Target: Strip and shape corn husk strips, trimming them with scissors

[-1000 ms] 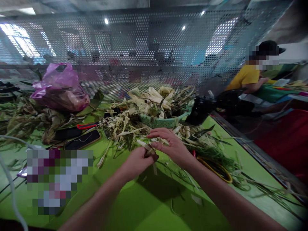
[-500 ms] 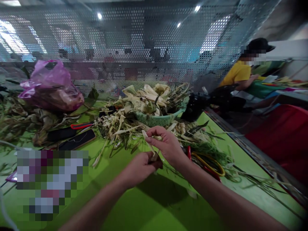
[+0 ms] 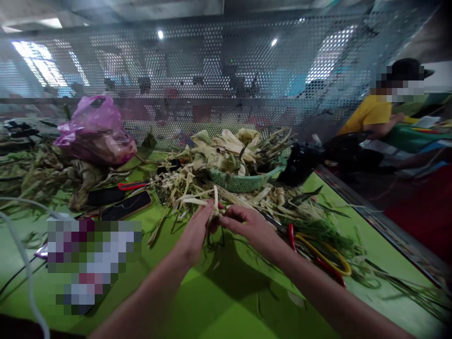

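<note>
Pale strips of dried corn husk [image 3: 215, 201] stand up between my two hands above the green tabletop. My left hand [image 3: 197, 230] is closed around their lower part, its fingers together. My right hand [image 3: 249, 227] reaches in from the other side, thumb and fingers pinched at the base of the same strips; its fingertips are partly hidden. Just beyond lies a heap of cut husk scraps [image 3: 176, 186]. Scissors with red handles [image 3: 291, 236] lie to the right of my right hand, by a yellow loop [image 3: 335, 256].
A green colander [image 3: 240, 182] full of dry husks stands behind my hands. A pink plastic bag [image 3: 97, 136], a dark phone-like slab [image 3: 126, 205] and a red-handled tool [image 3: 132, 186] are at left. White cables [image 3: 26, 259] cross the left edge. A person in yellow [image 3: 369, 115] sits far right.
My left hand has risen to grip the husk strips, which now point upward. My right hand has lowered to their base. The view has shifted slightly left.
</note>
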### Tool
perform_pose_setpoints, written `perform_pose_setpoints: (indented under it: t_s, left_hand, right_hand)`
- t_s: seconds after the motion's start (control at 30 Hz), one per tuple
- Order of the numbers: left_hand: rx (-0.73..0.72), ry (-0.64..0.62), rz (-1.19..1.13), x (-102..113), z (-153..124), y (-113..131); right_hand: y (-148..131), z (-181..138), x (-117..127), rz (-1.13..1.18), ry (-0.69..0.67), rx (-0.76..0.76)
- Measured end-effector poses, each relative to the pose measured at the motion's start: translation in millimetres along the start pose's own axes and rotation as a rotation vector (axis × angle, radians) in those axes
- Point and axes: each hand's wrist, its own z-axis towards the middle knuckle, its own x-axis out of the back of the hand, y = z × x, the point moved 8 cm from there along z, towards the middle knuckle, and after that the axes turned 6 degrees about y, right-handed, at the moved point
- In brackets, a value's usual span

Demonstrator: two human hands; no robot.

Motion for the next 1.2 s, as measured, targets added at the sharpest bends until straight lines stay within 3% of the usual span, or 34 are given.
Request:
perform_pose_setpoints:
  t_s: [0.33,0.57,0.8,0.97,1.2]
  left_hand:
    - [0.123,0.022,-0.164,10,6,-4]
    - [0.069,0.068,-0.134,13,5,8]
    - [0.051,-0.055,-0.181,-2,2,-1]
    - [0.011,-0.104,-0.108,-4,1,-1]
    - [-0.045,-0.09,-0.051,-2,3,4]
  right_hand:
    - [10,3,-2,-0.062,-0.042,0.013]
    - [-15,-1,28,-0.225,0.306,0.2]
    - [-5,-10,-8,-0.121,0.137,0.057]
    - [1,-11,-15,-0.119,0.149,0.0]
    - [9,-8,-19,-0.044,0.162,0.036]
